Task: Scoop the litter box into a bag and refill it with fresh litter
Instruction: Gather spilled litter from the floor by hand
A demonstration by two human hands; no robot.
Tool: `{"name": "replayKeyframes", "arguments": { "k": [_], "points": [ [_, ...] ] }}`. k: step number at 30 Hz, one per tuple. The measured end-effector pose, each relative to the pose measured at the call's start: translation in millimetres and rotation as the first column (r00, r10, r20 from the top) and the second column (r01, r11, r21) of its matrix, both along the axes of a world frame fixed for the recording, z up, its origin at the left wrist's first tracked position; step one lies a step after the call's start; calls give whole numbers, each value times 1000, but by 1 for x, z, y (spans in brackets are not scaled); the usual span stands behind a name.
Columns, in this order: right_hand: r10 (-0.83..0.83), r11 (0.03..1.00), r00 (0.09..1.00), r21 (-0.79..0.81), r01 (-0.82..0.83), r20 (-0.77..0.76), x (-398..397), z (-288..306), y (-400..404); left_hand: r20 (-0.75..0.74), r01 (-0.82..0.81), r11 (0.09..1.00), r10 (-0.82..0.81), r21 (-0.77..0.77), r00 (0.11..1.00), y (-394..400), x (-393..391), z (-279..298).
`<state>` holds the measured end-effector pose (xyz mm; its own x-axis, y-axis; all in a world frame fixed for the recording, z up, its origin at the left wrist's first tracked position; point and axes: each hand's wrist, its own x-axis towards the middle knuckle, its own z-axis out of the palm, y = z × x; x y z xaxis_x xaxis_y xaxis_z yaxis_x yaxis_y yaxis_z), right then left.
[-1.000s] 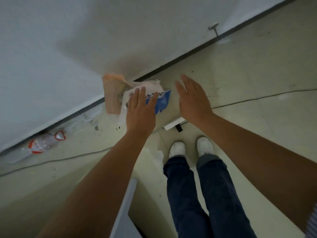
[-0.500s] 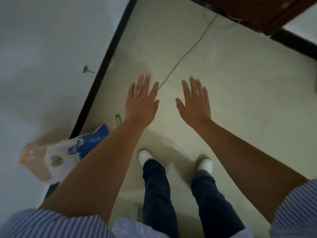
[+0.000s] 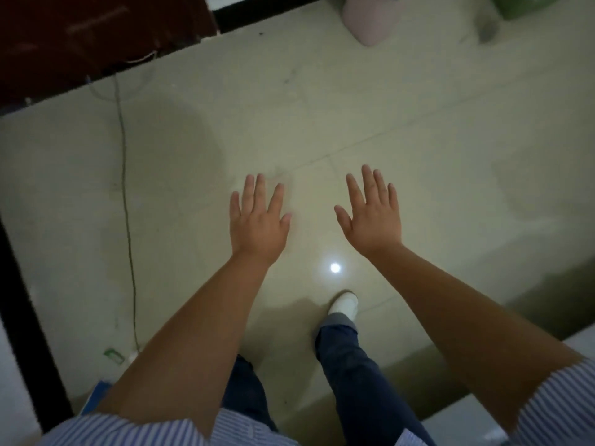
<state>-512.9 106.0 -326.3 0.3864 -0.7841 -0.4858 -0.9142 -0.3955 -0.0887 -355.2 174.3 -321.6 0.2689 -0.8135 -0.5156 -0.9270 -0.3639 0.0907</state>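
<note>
My left hand (image 3: pixel 257 225) and my right hand (image 3: pixel 373 217) are stretched out in front of me over a pale tiled floor, palms down, fingers spread, both holding nothing. A small blue corner of the litter bag (image 3: pixel 96 397) shows at the bottom left beside my left arm; the rest of it is hidden. No litter box or scoop is in view. A pink rounded object (image 3: pixel 370 19) sits at the top edge; I cannot tell what it is.
A thin cable (image 3: pixel 127 201) runs along the floor on the left. A dark red door (image 3: pixel 96 40) and black skirting (image 3: pixel 29 317) border the floor at top left and left. A green object (image 3: pixel 531 4) lies at top right. My legs in jeans (image 3: pixel 357 375) stand below.
The view has swung to the right, away from the white wall and the orange, white and blue bag, which has slid out to the bottom left. Both hands stayed spread and held nothing.
</note>
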Motion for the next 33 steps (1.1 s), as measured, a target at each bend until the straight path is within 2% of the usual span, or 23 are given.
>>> {"name": "replayKeyframes", "arguments": {
  "k": [7, 19, 22, 25, 28, 33],
  "points": [
    [-260, 964, 965, -51, 260, 17, -148, 26, -140, -5, 227, 974, -227, -19, 974, -178, -129, 27],
    [-561, 828, 828, -1, 561, 7, -282, 37, -418, 2, 436, 900, -436, -22, 900, -517, -245, 26],
    [-548, 836, 836, -32, 549, 12, -311, 29, -492, 5, 465, 885, -465, -15, 885, -595, -279, 19],
    [-503, 864, 864, 19, 503, -24, -339, 10, -565, 3, 458, 889, -458, -30, 889, -671, -312, 4],
    [-446, 890, 894, 88, 447, -37, -365, -8, -643, -14, 363, 932, -363, -6, 932, -742, -339, -13],
    [-331, 937, 943, 113, 331, -16, -391, -39, -753, -46, 270, 962, -268, 39, 962, -836, -358, -51]
  ]
}}
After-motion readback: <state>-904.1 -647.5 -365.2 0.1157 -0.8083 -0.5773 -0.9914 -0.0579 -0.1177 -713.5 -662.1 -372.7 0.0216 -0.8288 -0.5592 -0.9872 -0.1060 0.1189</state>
